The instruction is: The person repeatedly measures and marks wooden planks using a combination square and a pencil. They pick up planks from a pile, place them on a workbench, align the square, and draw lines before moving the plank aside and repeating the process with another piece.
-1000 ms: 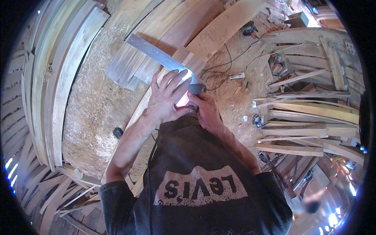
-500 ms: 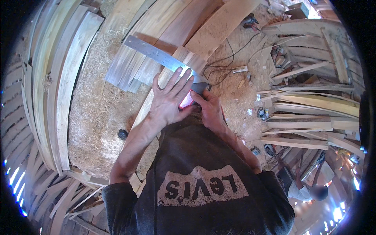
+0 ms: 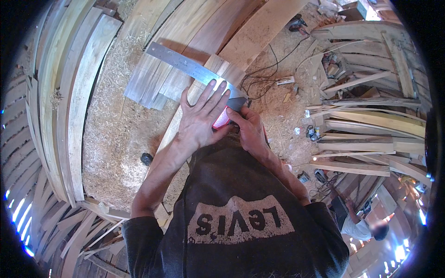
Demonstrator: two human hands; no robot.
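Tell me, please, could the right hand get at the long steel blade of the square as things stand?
Probably yes. The right hand sits at the square's red stock, and the steel blade runs up-left across the boards, bare beyond the left hand, whose fingers cover only the near end.

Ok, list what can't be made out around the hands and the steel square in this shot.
- Head view: the red part of the steel square is mostly covered by the left hand.
- What the right hand pinches is hidden by its own fingers.
- The plank below the hands is blocked by the dark shirt.
- The small dark object on the sawdust is too small to identify.
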